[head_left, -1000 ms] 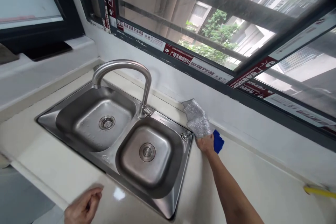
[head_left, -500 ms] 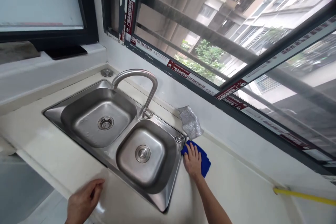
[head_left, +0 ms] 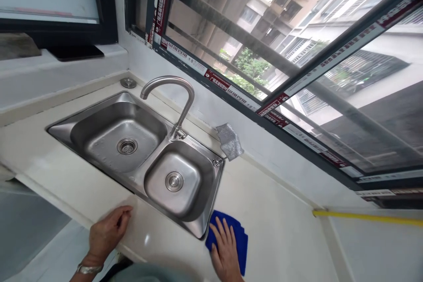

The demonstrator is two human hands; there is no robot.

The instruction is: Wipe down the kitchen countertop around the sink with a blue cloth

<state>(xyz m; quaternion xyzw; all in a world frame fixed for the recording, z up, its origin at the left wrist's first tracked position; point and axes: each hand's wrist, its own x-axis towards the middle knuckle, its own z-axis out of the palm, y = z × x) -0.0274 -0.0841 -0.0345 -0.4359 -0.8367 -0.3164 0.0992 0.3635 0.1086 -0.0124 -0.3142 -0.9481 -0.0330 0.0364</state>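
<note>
Under my right hand [head_left: 225,246] a folded blue cloth [head_left: 242,240] lies flat on the pale countertop [head_left: 264,202], by the near right corner of the sink. The fingers of that hand are stretched out and press down on the cloth. My left hand [head_left: 110,231] rests at the counter's front edge, left of the cloth, with its fingers curled together; whether anything is inside them is hidden. Between and beyond my hands is a steel double-bowl sink [head_left: 140,185]. Water drops dot its left bowl.
A curved steel faucet [head_left: 188,101] rises behind the sink. At the back right corner lies a silver mesh cloth [head_left: 230,142]. A round metal drain cover [head_left: 128,82] sits near the wall corner, a dark flat object [head_left: 76,52] on the ledge. A yellow pipe [head_left: 363,217] runs at right.
My right hand has slid the blue cloth toward me along the sink's right side, from the back corner to the near corner. The view has shifted; my left hand stays curled near the front edge.
</note>
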